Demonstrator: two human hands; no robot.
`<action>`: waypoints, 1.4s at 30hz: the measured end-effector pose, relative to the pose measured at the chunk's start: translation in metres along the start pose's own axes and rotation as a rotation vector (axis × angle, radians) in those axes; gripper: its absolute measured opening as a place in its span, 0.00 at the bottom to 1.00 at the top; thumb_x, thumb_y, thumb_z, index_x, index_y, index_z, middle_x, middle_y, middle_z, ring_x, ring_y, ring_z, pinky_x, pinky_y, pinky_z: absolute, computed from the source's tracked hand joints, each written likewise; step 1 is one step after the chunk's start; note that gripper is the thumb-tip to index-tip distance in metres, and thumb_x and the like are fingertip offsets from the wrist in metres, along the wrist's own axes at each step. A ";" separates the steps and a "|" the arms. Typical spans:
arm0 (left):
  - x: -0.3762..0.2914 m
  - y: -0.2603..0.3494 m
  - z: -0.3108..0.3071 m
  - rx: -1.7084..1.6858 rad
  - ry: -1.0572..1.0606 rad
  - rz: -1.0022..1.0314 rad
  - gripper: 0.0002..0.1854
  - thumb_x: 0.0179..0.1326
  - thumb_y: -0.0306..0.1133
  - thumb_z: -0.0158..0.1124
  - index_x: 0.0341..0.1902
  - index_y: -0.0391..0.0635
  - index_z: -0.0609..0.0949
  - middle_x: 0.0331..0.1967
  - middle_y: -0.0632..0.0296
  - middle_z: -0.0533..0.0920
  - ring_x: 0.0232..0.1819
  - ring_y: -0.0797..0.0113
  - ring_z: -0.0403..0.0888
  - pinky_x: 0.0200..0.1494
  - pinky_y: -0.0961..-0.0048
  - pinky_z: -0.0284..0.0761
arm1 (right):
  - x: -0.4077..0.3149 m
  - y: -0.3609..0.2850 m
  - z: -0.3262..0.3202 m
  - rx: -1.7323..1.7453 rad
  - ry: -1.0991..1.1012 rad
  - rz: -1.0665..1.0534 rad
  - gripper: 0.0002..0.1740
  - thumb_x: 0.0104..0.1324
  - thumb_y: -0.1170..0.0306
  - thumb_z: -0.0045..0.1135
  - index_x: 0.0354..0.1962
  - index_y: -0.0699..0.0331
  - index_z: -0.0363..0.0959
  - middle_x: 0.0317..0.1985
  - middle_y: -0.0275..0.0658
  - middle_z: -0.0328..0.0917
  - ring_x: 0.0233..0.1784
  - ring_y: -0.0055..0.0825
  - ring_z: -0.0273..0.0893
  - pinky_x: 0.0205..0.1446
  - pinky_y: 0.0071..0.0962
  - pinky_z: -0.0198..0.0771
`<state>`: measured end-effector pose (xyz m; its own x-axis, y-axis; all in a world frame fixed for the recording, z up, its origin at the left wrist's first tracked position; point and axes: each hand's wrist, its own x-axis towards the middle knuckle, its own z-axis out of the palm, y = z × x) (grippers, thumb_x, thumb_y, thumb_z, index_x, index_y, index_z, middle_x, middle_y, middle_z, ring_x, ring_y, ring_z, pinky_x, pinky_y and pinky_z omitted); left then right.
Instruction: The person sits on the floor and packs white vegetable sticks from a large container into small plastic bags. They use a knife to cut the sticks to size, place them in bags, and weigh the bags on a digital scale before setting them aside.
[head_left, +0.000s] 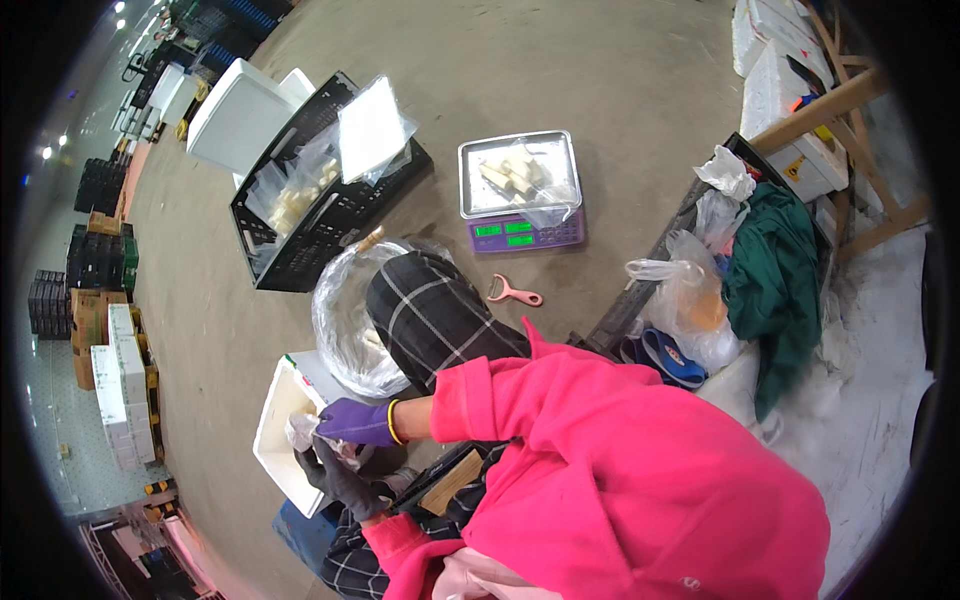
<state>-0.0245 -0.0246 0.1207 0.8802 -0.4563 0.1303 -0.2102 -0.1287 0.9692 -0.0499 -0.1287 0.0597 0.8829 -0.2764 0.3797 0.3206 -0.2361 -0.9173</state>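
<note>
In the head view, my right hand (358, 421), in a purple glove with a yellow cuff, grips a crumpled translucent plastic bag (301, 430). My left hand (341, 478), in a dark grey glove, holds the same bag from below, its fingers partly hidden. Both hands are at the opening of a white foam box (274, 442). What the bag contains cannot be made out. Beyond my right hand stands a round tub lined with clear plastic (337, 352), holding pale pieces partly hidden behind my knee.
A black crate (315, 255) holds bagged pale pieces and a white sheet (370, 133). A purple digital scale (525, 232) carries more cut pieces (512, 171) in its steel tray. A pink peeler (517, 292) lies on the floor. Plastic bags (686, 289) and green cloth (776, 262) lie to the right.
</note>
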 end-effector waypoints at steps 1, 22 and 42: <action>-0.002 0.002 0.002 -0.010 -0.035 0.049 0.21 0.64 0.36 0.55 0.57 0.35 0.72 0.51 0.56 0.77 0.51 0.65 0.75 0.55 0.68 0.69 | -0.002 -0.007 -0.004 0.282 0.044 0.203 0.18 0.53 0.59 0.60 0.33 0.67 0.76 0.29 0.48 0.79 0.33 0.42 0.78 0.39 0.34 0.71; -0.006 -0.082 -0.033 -0.701 0.210 -0.546 0.19 0.70 0.46 0.44 0.37 0.42 0.76 0.29 0.61 0.79 0.33 0.69 0.76 0.41 0.74 0.74 | -0.038 0.006 0.052 -0.049 -0.244 0.057 0.19 0.62 0.72 0.46 0.52 0.65 0.68 0.42 0.50 0.75 0.45 0.48 0.73 0.50 0.36 0.67; -0.015 -0.101 -0.045 -0.781 -0.092 -0.477 0.34 0.60 0.26 0.58 0.68 0.41 0.56 0.59 0.52 0.70 0.56 0.61 0.72 0.59 0.65 0.68 | -0.017 0.015 0.054 -0.168 -0.096 0.342 0.13 0.60 0.61 0.53 0.35 0.61 0.74 0.32 0.51 0.77 0.36 0.49 0.76 0.40 0.42 0.70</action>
<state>0.0024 0.0350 0.0299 0.7556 -0.5799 -0.3047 0.5433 0.2950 0.7860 -0.0421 -0.0774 0.0331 0.9595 -0.2794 0.0350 -0.0516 -0.2967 -0.9536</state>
